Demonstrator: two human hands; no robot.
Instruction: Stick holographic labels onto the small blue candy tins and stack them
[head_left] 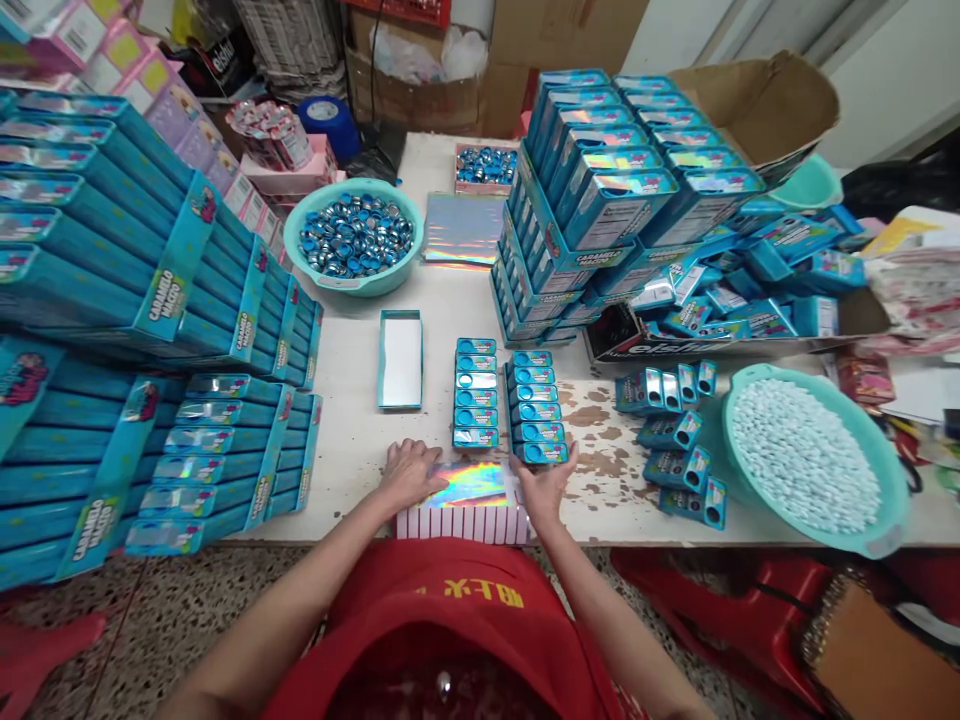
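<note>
My left hand (pixel 410 474) lies on the left edge of a shiny rainbow-coloured film sheet (pixel 474 484), fingers stretched out. Under that sheet, at the table's front edge, sits a white block with dark red stripes (pixel 461 526). My right hand (pixel 543 488) has its thumb and fingers on either side of the near end of a row of small blue candy boxes (pixel 537 408). A second row of blue boxes (pixel 475 393) stands just left of it, untouched by either hand. Beyond my left hand is a shallow blue tray with a white inside (pixel 400 360).
Stacked blue display cartons (pixel 161 270) rise at the left, and more cartons (pixel 577 220) at the back right. A turquoise basin of blue-and-silver lids (pixel 315 275), a basin of white candies (pixel 889 535), a box of loose blue packs (pixel 652 350) and film sheets (pixel 465 225) surround the work area.
</note>
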